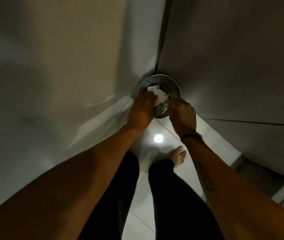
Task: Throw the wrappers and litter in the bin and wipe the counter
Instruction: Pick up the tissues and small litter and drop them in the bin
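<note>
A round metal bin (156,80) stands on the floor in a corner, seen from above. My left hand (142,110) is over its near rim, fingers closed on a bundle of litter: crumpled white paper (158,95) and a green wrapper (160,108). My right hand (182,112) hovers at the bin's right rim, curled and turned down; I cannot tell whether it holds anything. Brown litter shows inside the bin beyond the paper.
Pale cabinet doors (233,58) rise on the right and a pale wall (60,58) on the left, closing in the corner. The glossy tiled floor (158,138) reflects a lamp. My bare foot (178,156) and dark trouser legs are below.
</note>
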Demonstrator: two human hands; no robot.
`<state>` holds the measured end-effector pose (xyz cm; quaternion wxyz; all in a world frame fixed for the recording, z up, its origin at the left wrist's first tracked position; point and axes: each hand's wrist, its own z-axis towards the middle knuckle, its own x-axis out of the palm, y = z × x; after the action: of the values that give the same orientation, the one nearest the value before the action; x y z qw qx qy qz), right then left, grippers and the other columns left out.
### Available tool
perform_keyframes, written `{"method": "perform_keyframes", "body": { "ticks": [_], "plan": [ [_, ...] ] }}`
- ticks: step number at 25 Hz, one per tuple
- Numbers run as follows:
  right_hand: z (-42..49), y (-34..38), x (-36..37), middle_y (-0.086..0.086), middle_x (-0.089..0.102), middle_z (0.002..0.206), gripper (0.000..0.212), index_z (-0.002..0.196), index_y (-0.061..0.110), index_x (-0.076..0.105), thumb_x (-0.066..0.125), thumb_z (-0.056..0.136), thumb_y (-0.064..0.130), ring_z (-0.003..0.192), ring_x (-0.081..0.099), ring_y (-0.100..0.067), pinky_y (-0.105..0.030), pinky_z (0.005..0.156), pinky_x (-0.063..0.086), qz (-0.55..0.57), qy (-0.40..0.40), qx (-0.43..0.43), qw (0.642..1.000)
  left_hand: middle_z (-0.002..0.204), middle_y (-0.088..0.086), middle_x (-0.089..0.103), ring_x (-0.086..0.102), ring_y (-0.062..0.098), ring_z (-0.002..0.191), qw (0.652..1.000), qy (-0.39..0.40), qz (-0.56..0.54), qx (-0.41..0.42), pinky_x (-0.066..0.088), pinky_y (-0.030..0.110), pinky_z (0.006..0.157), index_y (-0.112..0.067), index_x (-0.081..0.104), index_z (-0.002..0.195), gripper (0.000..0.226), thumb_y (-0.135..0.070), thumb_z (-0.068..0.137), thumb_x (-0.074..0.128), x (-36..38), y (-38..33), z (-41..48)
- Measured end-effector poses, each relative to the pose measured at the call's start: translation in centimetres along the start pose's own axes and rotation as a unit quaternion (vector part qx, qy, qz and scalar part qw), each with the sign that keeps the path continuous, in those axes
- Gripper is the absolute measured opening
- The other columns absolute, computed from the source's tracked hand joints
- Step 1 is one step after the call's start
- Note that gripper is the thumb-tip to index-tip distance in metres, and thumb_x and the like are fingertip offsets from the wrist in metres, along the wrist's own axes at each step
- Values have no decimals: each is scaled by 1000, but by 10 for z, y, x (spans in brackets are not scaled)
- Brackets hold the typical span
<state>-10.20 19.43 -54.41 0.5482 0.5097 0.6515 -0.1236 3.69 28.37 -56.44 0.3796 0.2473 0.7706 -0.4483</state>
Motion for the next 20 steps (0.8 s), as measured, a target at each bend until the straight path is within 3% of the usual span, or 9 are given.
{"method": "perform_keyframes", "body": {
  "ticks": [5, 7, 10, 13, 17, 20],
  "plan": [
    [36, -21, 44, -15, 66, 139, 40, 145, 11, 56, 52, 110, 30, 128, 64, -32, -45, 110, 54, 61, 41, 18, 997, 171, 26, 33, 29, 47, 159, 997, 47, 47, 39, 29, 53, 129, -1, 40, 161, 58, -9, 107, 60, 50, 41, 34],
    [30, -22, 39, -17, 62, 144, 45, 150, 10, 50, 54, 109, 27, 133, 61, -35, -48, 113, 52, 53, 46, 20, 997, 177, 19, 21, 19, 41, 164, 997, 63, 52, 18, 24, 48, 132, -7, 30, 166, 62, -9, 110, 54, 46, 46, 25],
    [3, -17, 17, -14, 53, 157, 56, 157, 11, 43, 61, 106, 23, 147, 49, -32, -43, 121, 45, 56, 46, 30, 997, 176, 16, 26, 23, 35, 164, 998, 56, 39, -8, 34, 50, 130, -11, 30, 167, 65, -15, 109, 58, 21, 38, -5],
    [-31, 0, -29, -4, 30, 173, 65, 165, 18, 27, 54, 109, 34, 163, 21, -22, -36, 128, 31, 47, 35, 46, 997, 175, 17, 28, 27, 38, 162, 997, 47, 54, 14, 43, 51, 121, -12, 30, 167, 72, -21, 105, 65, -26, 2, -33],
    [-71, 40, -107, 0, 23, 175, 66, 165, 20, 28, 55, 108, 39, 165, 12, -20, -42, 134, 22, 66, -43, 57, 995, 164, 27, 45, 44, 47, 151, 994, -26, 56, 87, 50, 58, 116, 3, 45, 157, 72, -15, 95, 78, -99, -68, -47],
    [-101, 70, -185, -5, 34, 171, 64, 160, 18, 39, 65, 104, 33, 163, 21, -25, -40, 132, 24, 58, -173, 28, 983, 168, 21, 40, 35, 41, 158, 986, -85, 13, 140, 43, 56, 123, 0, 44, 159, 65, -38, 106, 49, -169, -137, -51]
  ]
}}
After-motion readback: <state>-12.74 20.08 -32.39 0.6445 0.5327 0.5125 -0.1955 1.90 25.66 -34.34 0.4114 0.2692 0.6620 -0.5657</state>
